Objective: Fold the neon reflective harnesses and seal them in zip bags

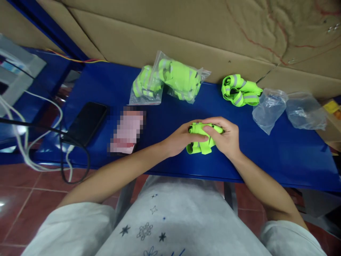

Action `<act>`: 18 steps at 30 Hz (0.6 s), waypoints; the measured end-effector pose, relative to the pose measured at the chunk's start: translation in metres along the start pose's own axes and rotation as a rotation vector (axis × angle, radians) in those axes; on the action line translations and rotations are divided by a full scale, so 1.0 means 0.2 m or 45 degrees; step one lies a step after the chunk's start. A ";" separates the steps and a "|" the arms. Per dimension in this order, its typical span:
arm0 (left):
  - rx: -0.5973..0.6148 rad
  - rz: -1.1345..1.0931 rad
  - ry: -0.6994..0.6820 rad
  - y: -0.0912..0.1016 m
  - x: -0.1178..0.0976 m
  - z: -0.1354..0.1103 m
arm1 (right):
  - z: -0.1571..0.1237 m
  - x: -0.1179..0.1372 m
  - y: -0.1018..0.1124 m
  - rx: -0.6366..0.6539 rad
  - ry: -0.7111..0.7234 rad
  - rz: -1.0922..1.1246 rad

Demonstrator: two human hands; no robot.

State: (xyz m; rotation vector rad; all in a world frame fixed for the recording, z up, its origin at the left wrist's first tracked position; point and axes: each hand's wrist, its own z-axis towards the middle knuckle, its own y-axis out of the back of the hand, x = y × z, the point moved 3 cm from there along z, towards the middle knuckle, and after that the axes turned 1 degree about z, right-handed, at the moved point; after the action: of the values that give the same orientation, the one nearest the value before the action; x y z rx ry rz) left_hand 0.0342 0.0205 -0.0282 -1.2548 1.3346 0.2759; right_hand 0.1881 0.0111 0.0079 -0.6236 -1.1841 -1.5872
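Between my two hands is a folded bundle of neon yellow-green reflective strap [198, 147], held just above the blue table near its front edge. My left hand [181, 138] grips it from the left, thumb laid across the front. From the right, my right hand [226, 136] wraps around it with the thumb pressed on top. A loop of strap hangs below my fingers. A second bundle of the same strap [241, 90], unbagged, lies at the back right. Toward the back middle, more straps sit inside clear plastic bags [182, 80].
Two clear plastic bags [270, 106] lie at the right, looking flat. A black phone [86, 122] and a pixelated, phone-shaped object [129, 129] rest on the blue table [160, 161] at left. White and black cables [62, 156] hang over the left front edge. Cardboard [170, 35] lines the back.
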 end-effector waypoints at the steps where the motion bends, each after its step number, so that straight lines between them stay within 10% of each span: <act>1: -0.030 -0.039 0.002 0.00 0.00 0.00 | 0.00 0.00 -0.01 0.000 0.003 -0.031; 6: -0.080 -0.162 0.030 0.00 -0.01 0.01 | 0.07 -0.05 0.07 0.063 0.170 -0.216; 11: -0.077 -0.163 0.043 0.00 -0.02 0.00 | 0.26 -0.42 0.65 -0.482 0.009 -0.609; 14: -0.070 -0.141 0.007 0.00 -0.02 0.00 | 0.24 -0.72 1.03 -1.001 -0.564 -1.093; 18: -0.088 -0.135 -0.028 0.01 -0.03 -0.01 | 0.18 -0.93 1.24 -1.049 -0.586 -1.048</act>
State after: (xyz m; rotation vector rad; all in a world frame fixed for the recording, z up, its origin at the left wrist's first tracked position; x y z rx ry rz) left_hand 0.0308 0.0229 -0.0240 -1.3720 1.2443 0.2626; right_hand 0.4765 0.1212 -0.0399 -1.1609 -1.1449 -2.7963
